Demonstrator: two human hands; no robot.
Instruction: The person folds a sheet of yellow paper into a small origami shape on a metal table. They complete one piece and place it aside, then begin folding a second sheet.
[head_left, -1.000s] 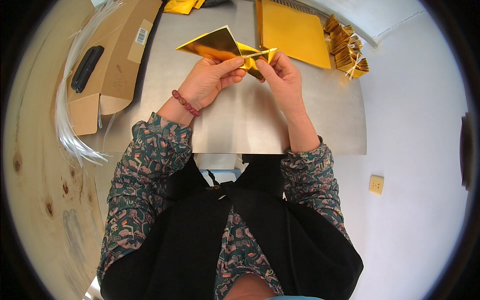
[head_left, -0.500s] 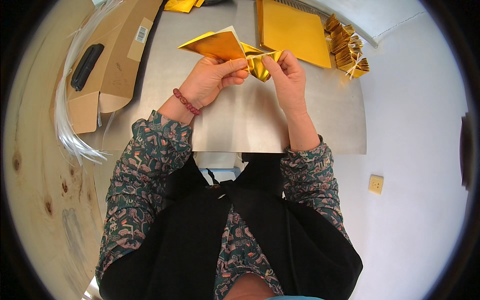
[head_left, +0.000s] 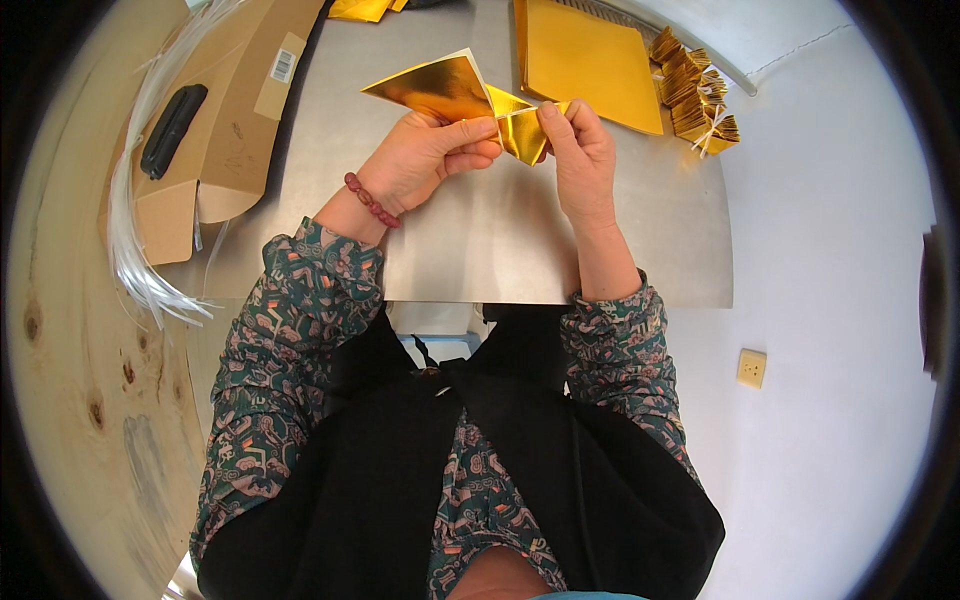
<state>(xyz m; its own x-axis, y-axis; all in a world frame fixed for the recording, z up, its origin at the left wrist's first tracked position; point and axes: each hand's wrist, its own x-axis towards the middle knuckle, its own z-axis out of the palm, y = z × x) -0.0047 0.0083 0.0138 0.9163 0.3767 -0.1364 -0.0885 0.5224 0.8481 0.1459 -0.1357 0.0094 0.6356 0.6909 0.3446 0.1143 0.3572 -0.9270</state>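
Observation:
A sheet of shiny gold foil paper (head_left: 440, 88), partly folded, is held up above the metal table between both hands. My left hand (head_left: 432, 150) pinches it near the middle, thumb on top, and a large pointed flap sticks out to the left above that hand. My right hand (head_left: 578, 150) grips the right end of the folded part between thumb and fingers. Between the hands the gold hangs down in a pointed fold. The fingers behind the paper are partly hidden.
A stack of gold sheets (head_left: 590, 65) lies at the far right of the metal table (head_left: 480, 250). Beside it are bundles of folded gold paper (head_left: 695, 90) tied with white strips. On the left stands a cardboard box (head_left: 225, 150) with white plastic strips (head_left: 125, 210) alongside.
The fold between my hands looks flatter and more sharply pointed. Both hands have shifted very slightly right with the paper; the grips look the same.

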